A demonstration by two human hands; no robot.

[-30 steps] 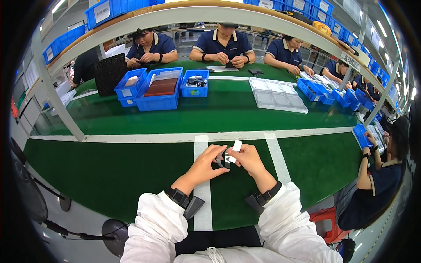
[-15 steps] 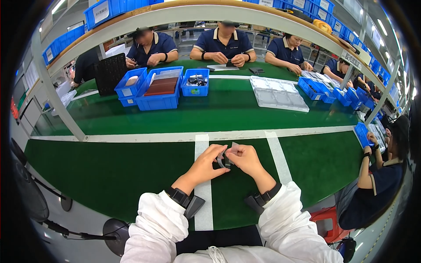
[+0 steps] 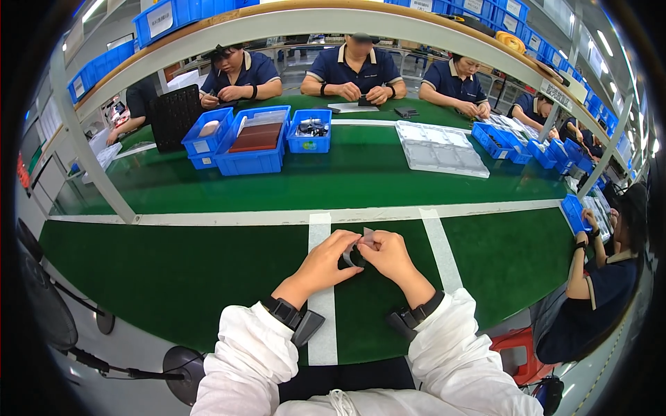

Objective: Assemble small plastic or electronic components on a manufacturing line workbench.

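My left hand [image 3: 325, 262] and my right hand [image 3: 386, 256] meet over the green mat [image 3: 201, 277], at the right of a white tape strip [image 3: 322, 333]. Left thumb and fingers curl around a small dark piece [image 3: 358, 257], gripping it with a curved greyish strip [image 3: 347, 258] along its left side. Pinched in the right fingers is a thin translucent film [image 3: 368, 236], its pointed corner sticking up beyond the fingertips. The film's lower part is hidden by the fingers, and the dark piece's exact kind is too small to make out.
Beyond the white rail [image 3: 229, 219] stand blue bins, one with brown sheets [image 3: 257, 137], another with small parts [image 3: 310, 130]. A clear compartment tray [image 3: 444, 149] lies farther right. Co-workers sit opposite and at the right. A shelf beam [image 3: 333, 21] crosses overhead.
The dark piece has turned slightly between my fingers, and the film's tip has shifted a little left. My forearms stay in place. Across the bench, the left co-worker's head has lifted.
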